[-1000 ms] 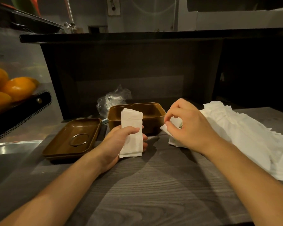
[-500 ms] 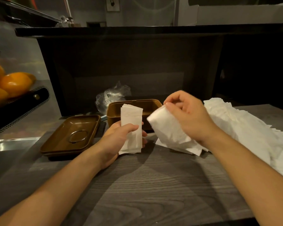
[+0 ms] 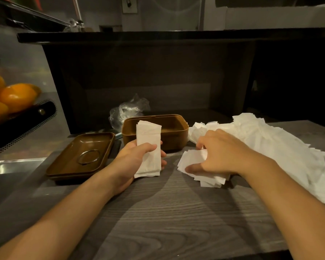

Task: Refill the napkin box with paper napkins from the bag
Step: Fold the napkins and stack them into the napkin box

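Note:
A brown napkin box (image 3: 174, 135) stands open at the middle of the wooden counter. My left hand (image 3: 134, 160) holds a folded stack of white napkins (image 3: 148, 145) upright just in front of the box. My right hand (image 3: 219, 153) presses down on a few loose napkins (image 3: 204, 177) lying flat on the counter, fingers curled over them. A large spread pile of white napkins (image 3: 281, 147) lies to the right. A crumpled clear plastic bag (image 3: 129, 110) sits behind the box.
The box's brown lid (image 3: 69, 166) with a metal ring lies upside down to the left. Oranges (image 3: 15, 96) fill a black basket at far left. A dark raised counter wall (image 3: 148, 76) stands behind everything.
My right hand lifted a napkin off the pile, then came down flat onto loose napkins on the counter. My left hand kept its stack almost still.

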{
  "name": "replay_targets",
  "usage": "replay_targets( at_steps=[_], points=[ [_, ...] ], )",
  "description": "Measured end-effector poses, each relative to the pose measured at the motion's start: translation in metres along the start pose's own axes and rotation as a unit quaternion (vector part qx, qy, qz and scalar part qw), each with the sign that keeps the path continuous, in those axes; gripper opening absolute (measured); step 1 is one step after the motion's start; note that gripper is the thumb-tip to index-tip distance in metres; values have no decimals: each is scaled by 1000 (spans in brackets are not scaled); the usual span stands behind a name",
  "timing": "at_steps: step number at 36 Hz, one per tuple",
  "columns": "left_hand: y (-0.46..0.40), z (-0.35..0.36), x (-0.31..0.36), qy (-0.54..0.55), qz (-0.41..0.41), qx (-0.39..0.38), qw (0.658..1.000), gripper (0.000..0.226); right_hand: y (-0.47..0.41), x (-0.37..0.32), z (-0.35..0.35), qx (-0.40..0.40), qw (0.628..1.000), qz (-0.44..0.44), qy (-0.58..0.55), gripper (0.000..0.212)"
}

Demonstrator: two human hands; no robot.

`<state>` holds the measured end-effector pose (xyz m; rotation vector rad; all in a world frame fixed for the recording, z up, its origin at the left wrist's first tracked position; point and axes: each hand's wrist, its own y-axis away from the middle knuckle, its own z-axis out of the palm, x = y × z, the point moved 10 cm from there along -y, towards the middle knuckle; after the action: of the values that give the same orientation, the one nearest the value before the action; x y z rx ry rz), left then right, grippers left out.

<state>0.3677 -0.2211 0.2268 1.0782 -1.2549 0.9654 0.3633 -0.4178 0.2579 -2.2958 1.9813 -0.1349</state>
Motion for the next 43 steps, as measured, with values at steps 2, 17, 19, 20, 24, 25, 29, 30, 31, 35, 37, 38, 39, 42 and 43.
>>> replay_targets(
  at_steps=[2,17,19,20,24,25,29,30,31,35,37,38,39,42,43],
  points=[
    [-1,-1,-1,-2,-3,3,1000,24,0,-4,2,-2,999,-13,-38,70],
    [-1,2,2,-25,17,0,1000,24,-3,-13,-9,22,946,-55,-319,23],
    [0,3,3,-29,20,0,999,25,-1,-12,-15,23,926,-48,-373,29],
    [1,3,5,-30,24,1,999,25,1,-13,-18,15,912,-48,-407,30],
    [2,1,7,0,30,19,999,13,5,-26,-27,-25,745,-53,-664,24],
    [3,0,7,9,28,26,999,10,5,-28,-26,-25,715,-44,-698,21],
    [8,4,6,17,15,22,1000,29,-2,-42,-9,-35,693,3,-720,10],
    [10,4,8,21,19,21,999,38,-3,-43,-6,-34,689,9,-724,10],
    [10,4,8,31,21,19,999,48,-4,-44,-5,-30,685,14,-728,9],
    [10,5,16,73,47,-6,996,43,-8,-41,-2,11,714,39,-699,10],
    [11,11,18,40,56,-30,997,40,-11,-43,-1,23,742,48,-669,10],
    [12,13,18,13,63,-32,997,41,-13,-45,-3,25,752,46,-657,9],
    [11,12,18,-10,68,-25,997,43,-14,-47,-6,27,760,40,-648,8],
    [8,1,18,-7,73,22,997,38,-20,-46,-19,55,771,25,-634,12],
    [8,-4,18,5,71,40,997,37,-22,-41,-24,72,773,33,-630,13]
  ],
)
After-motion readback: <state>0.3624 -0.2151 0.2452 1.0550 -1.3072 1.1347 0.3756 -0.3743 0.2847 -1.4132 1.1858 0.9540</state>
